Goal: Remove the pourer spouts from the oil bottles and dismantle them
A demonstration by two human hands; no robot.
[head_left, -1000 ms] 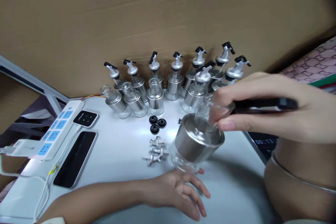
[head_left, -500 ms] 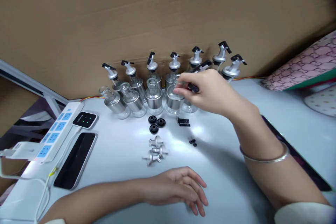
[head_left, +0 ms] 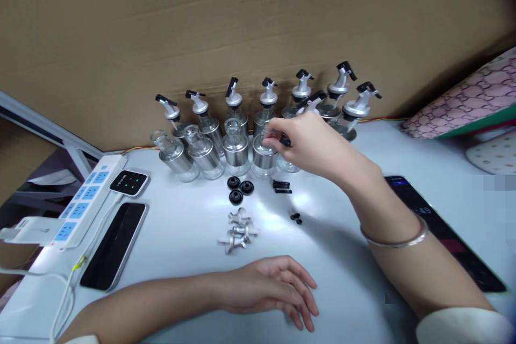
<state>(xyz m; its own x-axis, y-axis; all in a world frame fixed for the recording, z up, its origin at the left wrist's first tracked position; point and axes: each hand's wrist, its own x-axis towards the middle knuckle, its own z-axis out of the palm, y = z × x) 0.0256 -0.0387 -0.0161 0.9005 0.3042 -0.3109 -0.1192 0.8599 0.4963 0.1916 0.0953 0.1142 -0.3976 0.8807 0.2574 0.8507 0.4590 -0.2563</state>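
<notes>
My right hand (head_left: 308, 142) is closed, its thumb and forefinger pinched at the neck of a clear glass bottle with a steel band (head_left: 265, 159). A small black part (head_left: 285, 140) shows among its curled fingers; the hand hides most of it. To the left stand open glass bottles (head_left: 236, 153). Behind are several bottles fitted with silver pourers (head_left: 268, 95) with black levers. My left hand (head_left: 272, 290) lies open near the front, fingers loosely spread. Ahead of it are loose silver pourer heads (head_left: 238, 236), black ring stoppers (head_left: 235, 196), thin black levers (head_left: 282, 187) and tiny black plugs (head_left: 297, 219).
On the left, a white power strip (head_left: 93, 193) with cables, a small white device (head_left: 129, 183) and a dark phone (head_left: 115, 247) lie on the table. Another phone (head_left: 443, 231) rests beneath my right forearm. Cardboard (head_left: 201, 27) rises behind the bottles. Patterned fabric (head_left: 463, 91) is at right.
My right hand and forearm have shifted slightly left and turned a little, and the bottle at its fingers sits slightly further left. The left hand stays in place.
</notes>
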